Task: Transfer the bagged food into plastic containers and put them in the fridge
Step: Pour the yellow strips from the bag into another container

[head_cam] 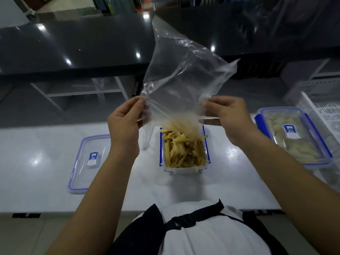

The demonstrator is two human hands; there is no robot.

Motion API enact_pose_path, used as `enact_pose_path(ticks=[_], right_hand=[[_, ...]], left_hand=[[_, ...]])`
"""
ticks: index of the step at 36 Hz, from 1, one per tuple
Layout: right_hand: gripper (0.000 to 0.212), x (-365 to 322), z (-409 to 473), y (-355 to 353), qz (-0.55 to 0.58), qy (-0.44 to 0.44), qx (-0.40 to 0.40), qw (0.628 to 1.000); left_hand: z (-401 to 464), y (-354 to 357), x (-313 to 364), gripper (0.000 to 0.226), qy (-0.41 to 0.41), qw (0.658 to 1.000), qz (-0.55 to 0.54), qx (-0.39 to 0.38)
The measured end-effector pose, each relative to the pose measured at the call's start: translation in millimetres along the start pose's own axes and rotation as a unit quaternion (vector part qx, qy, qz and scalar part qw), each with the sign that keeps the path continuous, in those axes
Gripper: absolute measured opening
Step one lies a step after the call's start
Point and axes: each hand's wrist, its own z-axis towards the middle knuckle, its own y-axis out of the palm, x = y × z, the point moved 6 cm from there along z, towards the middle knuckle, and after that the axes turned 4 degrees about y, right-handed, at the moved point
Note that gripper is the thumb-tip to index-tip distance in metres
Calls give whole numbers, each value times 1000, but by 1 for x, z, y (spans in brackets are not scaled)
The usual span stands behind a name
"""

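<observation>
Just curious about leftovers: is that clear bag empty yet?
Nearly empty. The clear bag hangs upended and see-through, its last yellow strips sliding into the open container below.

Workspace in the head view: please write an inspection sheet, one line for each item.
Surface: white table, glossy.
Job's things: clear bag upended over the open container of yellow strips; loose lid on its left; closed container on its right.
Clutter: nothing seen.
Grippers: left hand and right hand pinch the bag's sides.
Cables: nothing seen.
Surroundings: dark counter behind; white crate at right.
</observation>
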Motion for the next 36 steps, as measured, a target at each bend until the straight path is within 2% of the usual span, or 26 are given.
enact_pose_path(ticks=[6, 15, 31, 36], right_hand=[[9, 17, -2, 0, -58, 30, 9, 998], [7, 8, -4, -8, -28, 26, 22, 999], [12, -23, -4, -13, -7, -56, 17, 998], [6, -18, 0, -14, -32, -32, 23, 999]], left_hand=[[2, 2, 1, 13, -9, 1000, 6, 2], [4, 9, 14, 13, 15, 1000, -1, -9], [5, 13, 39, 18, 56, 997, -27, -38], [5, 12, 33, 15, 40, 999, -2, -30]])
